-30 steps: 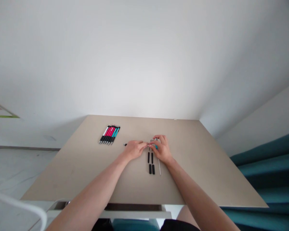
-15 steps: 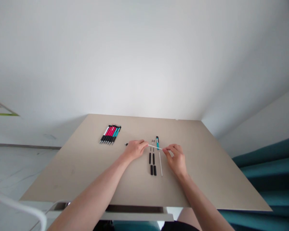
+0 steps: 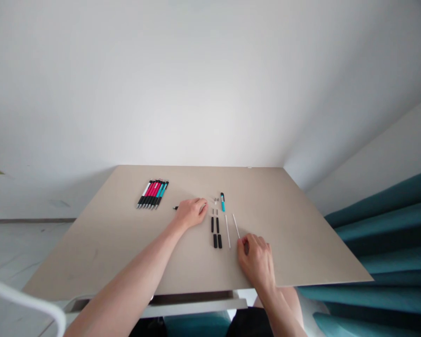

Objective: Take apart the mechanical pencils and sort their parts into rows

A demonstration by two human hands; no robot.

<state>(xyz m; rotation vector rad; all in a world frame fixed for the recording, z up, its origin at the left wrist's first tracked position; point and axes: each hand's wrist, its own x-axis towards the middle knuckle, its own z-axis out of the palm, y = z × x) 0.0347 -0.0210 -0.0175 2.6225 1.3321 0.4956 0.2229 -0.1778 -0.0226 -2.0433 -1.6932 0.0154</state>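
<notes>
1. The blue tube (image 3: 222, 204) with a black top lies on the worktop (image 3: 301, 243). Every place here is told from that tube.
2. The right hand (image 3: 257, 256) is to the right of the blue tube and closer to the person. Its thumb and finger pinch the near end of a long white stick (image 3: 235, 225).
3. The left hand (image 3: 191, 212) is left of the blue tube. Its fingers curl around a thin pen part (image 3: 176, 208) — only a black tip pokes out, so I can't tell what the rest looks like.
4. Another white stick (image 3: 228, 231) lies just below the blue tube, on the person's side.
5. Some tiny bits (image 3: 215, 201) sit just left of the blue tube, too small to tell what they are.
6. Below and left of the blue tube are two small grey bits (image 3: 216, 212), then two thin black tubes (image 3: 217, 225), then two fatter black tubes (image 3: 220, 241).
7. Far left of the blue tube is a neat row of pens (image 3: 152, 194) — white, red and blue-green, with black ends.
</notes>
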